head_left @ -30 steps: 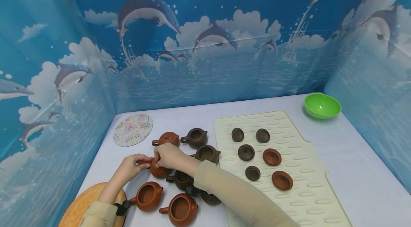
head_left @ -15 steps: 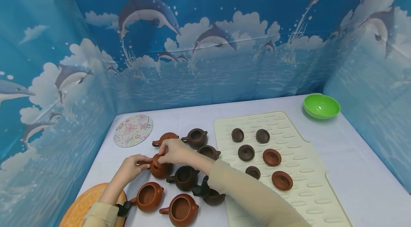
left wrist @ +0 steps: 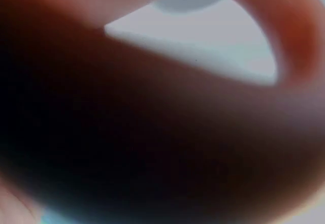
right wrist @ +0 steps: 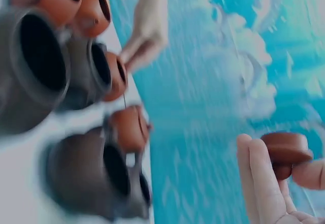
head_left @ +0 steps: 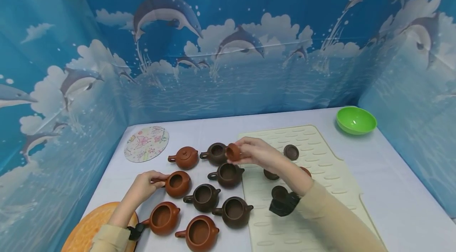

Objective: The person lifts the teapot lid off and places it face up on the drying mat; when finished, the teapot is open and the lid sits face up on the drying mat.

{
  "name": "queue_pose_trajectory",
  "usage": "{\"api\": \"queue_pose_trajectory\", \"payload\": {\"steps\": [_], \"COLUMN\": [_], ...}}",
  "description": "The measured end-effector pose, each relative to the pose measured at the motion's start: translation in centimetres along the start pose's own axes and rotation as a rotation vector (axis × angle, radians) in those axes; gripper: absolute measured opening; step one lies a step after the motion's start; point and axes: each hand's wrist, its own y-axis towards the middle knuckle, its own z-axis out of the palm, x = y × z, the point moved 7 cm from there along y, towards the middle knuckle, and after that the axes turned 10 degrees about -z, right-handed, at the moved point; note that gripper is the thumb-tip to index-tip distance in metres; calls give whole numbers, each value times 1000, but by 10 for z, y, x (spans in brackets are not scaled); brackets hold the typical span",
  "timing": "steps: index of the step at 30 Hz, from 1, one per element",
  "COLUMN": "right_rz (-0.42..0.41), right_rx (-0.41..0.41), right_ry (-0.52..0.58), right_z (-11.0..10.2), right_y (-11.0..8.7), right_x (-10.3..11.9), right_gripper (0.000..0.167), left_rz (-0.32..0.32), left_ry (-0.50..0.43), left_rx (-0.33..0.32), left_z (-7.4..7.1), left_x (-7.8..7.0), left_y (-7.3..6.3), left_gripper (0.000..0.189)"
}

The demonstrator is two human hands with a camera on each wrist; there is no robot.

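My left hand [head_left: 143,185] grips the handle of a reddish-brown clay teapot [head_left: 182,190], whose mouth is uncovered. In the left wrist view a blurred handle loop [left wrist: 302,41] fills the upper right. Between thumb and fingers, my right hand [head_left: 259,152] pinches a small reddish-brown teapot lid [head_left: 233,152], hollow side turned toward the head camera. This lid [right wrist: 288,144] shows sideways in the right wrist view, knob pointing down. It overlaps a dark teapot [head_left: 215,158] in the head view. Behind the gripped pot, another reddish teapot [head_left: 187,158] has its lid on.
Several open teapots, dark and reddish, stand close together, among them one dark pot [head_left: 235,213] by the ribbed cream mat [head_left: 270,232]. On that mat lie several loose lids, partly covered by my right arm. A green bowl [head_left: 356,121] and a floral round mat [head_left: 147,144] sit farther back.
My right hand has lifted the lid off the reddish teapot and carried it rightward to the cream mat's left edge. The left hand keeps its grip on the handle.
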Motion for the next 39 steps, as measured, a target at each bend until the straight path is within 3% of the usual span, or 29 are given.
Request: {"api": "queue_pose_trajectory", "payload": {"steps": [8, 11, 15, 20, 24, 29, 36, 39], "right_rz": [-24, -44, -16, 139, 208, 208, 255, 264], "right_rx": [-167, -208, -277, -366, -406, -423, -374, -376], "right_ry": [115, 100, -95, -470, -666, -721, -900, -916], "right_z": [-98, -130, -169, -207, -223, -227, -223, -222], "right_y": [-62, -80, -95, -101, -100, -96, -91, -91], "right_x": [2, -1, -14, -38, -52, -57, -57, -56], "right_gripper": [35, 44, 64, 70, 64, 62, 61, 59], "left_rz": [19, 13, 3, -4, -12, 9, 0, 4], "left_ry": [13, 19, 18, 21, 17, 5, 0, -1], "left_rx": [-15, -13, -15, -15, -17, -21, -19, -19], "left_z": [0, -1, -2, -2, -1, -1, 0, 0], "left_x": [0, 1, 4, 6, 8, 7, 7, 5], "left_y": [0, 0, -1, -3, -4, -4, -2, 0], "left_gripper": [20, 20, 20, 20, 20, 18, 20, 21]}}
